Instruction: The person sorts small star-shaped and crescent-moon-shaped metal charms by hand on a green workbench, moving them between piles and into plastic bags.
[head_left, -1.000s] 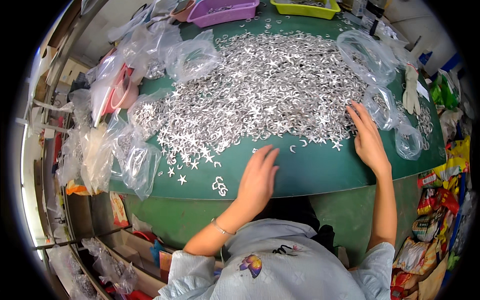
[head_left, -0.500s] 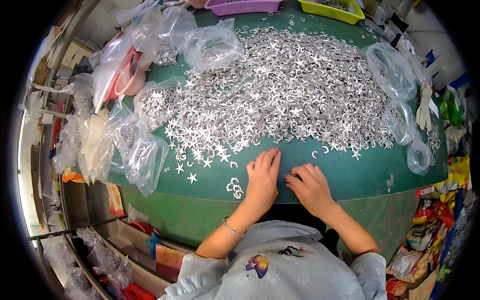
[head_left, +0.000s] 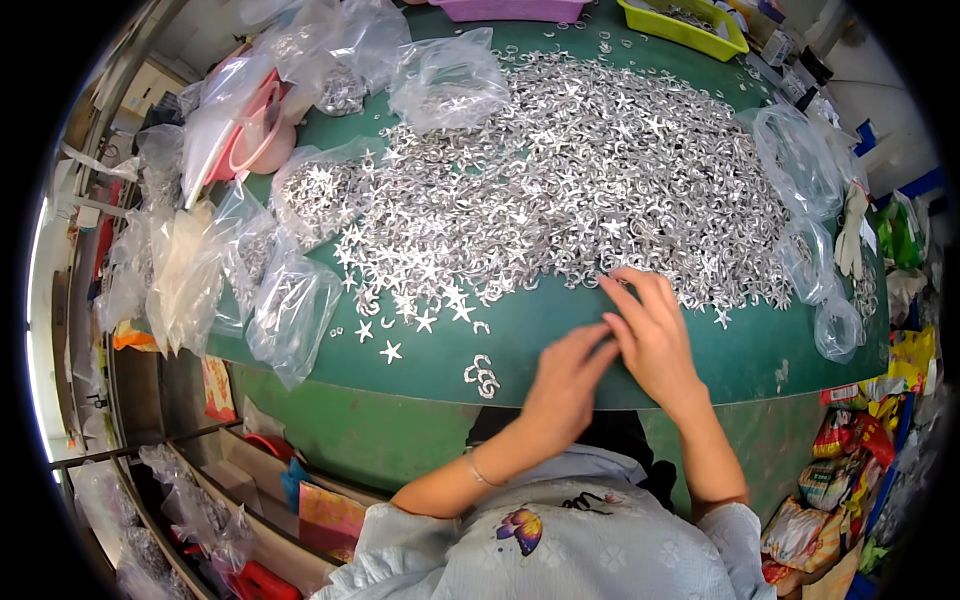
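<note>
A wide heap of small silvery pieces [head_left: 580, 180], star-shaped and crescent-shaped, covers the middle of the green table [head_left: 730, 360]. At the near edge of this heap is my right hand [head_left: 652, 335], its fingers stretched out and apart; the fingertips touch or nearly touch the closest pieces. My left hand [head_left: 565, 385] hovers by the table's front edge, close to the right thumb. Motion smears its fingers, so any small piece in them cannot be made out. Left of it lies a little cluster of crescents [head_left: 482, 377], with a single star [head_left: 390, 351] farther left.
Clear plastic bags, one holding stars [head_left: 318, 195], crowd the table's left side beside a pink basket [head_left: 262, 135]. A purple tray [head_left: 510, 10] and a yellow-green tray [head_left: 690, 30] stand at the back. More bags [head_left: 800, 165] and a pale glove [head_left: 851, 230] lie at right.
My right hand has reached forward to the heap's near edge. My left hand has drawn back from the table and shifted right, toward the right hand. The view has shifted slightly.
</note>
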